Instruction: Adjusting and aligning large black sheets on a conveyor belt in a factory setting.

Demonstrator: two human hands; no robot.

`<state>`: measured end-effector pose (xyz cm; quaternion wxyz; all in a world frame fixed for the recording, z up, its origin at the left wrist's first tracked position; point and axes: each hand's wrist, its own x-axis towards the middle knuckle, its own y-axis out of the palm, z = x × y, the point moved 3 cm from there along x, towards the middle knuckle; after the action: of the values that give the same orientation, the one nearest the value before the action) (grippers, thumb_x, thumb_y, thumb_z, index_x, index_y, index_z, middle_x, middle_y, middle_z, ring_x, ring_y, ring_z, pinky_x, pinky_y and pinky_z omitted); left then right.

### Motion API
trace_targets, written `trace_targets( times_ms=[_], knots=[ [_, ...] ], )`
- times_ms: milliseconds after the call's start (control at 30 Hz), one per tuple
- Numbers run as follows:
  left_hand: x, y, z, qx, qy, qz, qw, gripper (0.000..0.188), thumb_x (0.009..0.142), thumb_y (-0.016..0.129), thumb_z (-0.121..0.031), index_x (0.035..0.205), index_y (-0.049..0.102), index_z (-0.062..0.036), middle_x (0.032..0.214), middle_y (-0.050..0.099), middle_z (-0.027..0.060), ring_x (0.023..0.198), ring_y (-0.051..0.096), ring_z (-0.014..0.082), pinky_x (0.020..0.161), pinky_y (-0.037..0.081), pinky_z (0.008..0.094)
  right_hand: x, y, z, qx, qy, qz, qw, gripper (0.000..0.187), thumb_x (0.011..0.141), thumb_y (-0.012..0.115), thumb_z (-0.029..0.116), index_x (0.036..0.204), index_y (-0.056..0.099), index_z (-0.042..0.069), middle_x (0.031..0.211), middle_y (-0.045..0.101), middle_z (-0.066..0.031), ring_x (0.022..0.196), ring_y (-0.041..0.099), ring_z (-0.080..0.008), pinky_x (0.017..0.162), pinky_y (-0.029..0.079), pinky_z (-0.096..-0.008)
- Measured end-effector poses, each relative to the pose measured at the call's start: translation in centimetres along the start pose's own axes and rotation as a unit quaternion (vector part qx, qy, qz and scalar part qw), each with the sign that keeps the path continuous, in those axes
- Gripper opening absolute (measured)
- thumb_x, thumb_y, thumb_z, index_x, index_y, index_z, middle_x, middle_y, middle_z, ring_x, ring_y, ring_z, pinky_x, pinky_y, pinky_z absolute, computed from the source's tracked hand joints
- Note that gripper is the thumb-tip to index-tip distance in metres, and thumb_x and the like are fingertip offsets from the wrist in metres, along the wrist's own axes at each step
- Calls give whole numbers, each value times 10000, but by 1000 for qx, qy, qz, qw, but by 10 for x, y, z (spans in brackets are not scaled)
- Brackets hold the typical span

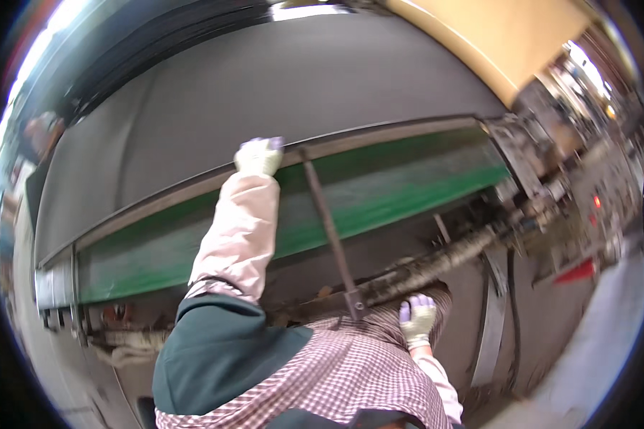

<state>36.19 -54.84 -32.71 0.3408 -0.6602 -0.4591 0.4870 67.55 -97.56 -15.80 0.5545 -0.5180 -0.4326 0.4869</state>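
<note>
**Left hand at the sheet's front edge, right hand low by the apron**

Head view, the only one I have: the dark sheet (300, 71) spreads across the upper middle of the frame, its front edge running along the pale rail (386, 137). My left hand (259, 156), in a white glove with purple fingertips, lies at that edge, left of centre. I cannot tell whether it grips the edge or only presses on it. My right hand (417, 322) is at lower right, beside the checked apron (343, 368); I see nothing in it, and its curl is unclear.

To work this edge well, I'd use even pressure and let the fingers follow the rail's line (a sideways pull could, I judge, add creases). The metal rod (327, 214), slanting down over the green panel (408, 179), is close to my left forearm, so I'd give the sleeve room. I'd also keep the right hand away from the machinery (551, 164) at the right.
</note>
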Motion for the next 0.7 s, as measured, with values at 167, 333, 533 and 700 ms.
trace_targets(
  times_ms=[167, 333, 533, 700],
  knots=[
    [337, -44, 186, -75, 107, -130, 983, 605, 987, 481, -558, 1416, 558, -138, 1498, 496, 147, 1423, 407, 317, 1191, 300, 421, 226, 264, 188, 41, 63, -113, 991, 124, 854, 619, 186, 862, 593, 65, 888, 592, -148, 876, 554, -359, 816, 437, -481],
    [452, -236, 397, 54, -166, -170, 970, 735, 965, 477, -622, 1567, 340, -223, 1659, 215, 118, 1536, 172, 313, 1242, 133, 506, 386, 325, 282, 93, 41, -188, 977, 144, 842, 625, 189, 839, 594, 49, 869, 596, -152, 848, 558, -365, 793, 436, -484],
    [506, -266, 477, 70, -122, -62, 988, 822, 945, 480, -658, 1591, 271, -194, 1669, 177, 122, 1533, 156, 356, 1252, 168, 446, 436, 324, 304, 119, 40, -191, 973, 129, 847, 619, 183, 867, 611, 56, 886, 610, -144, 866, 565, -361, 814, 441, -474],
    [528, -259, 367, 81, -90, -78, 990, 836, 948, 449, -672, 1583, 286, -154, 1658, 212, 137, 1519, 202, 380, 1227, 224, 499, 457, 316, 308, 121, 53, -186, 974, 130, 847, 618, 186, 864, 619, 57, 878, 613, -142, 866, 565, -359, 812, 439, -473]
  ],
)
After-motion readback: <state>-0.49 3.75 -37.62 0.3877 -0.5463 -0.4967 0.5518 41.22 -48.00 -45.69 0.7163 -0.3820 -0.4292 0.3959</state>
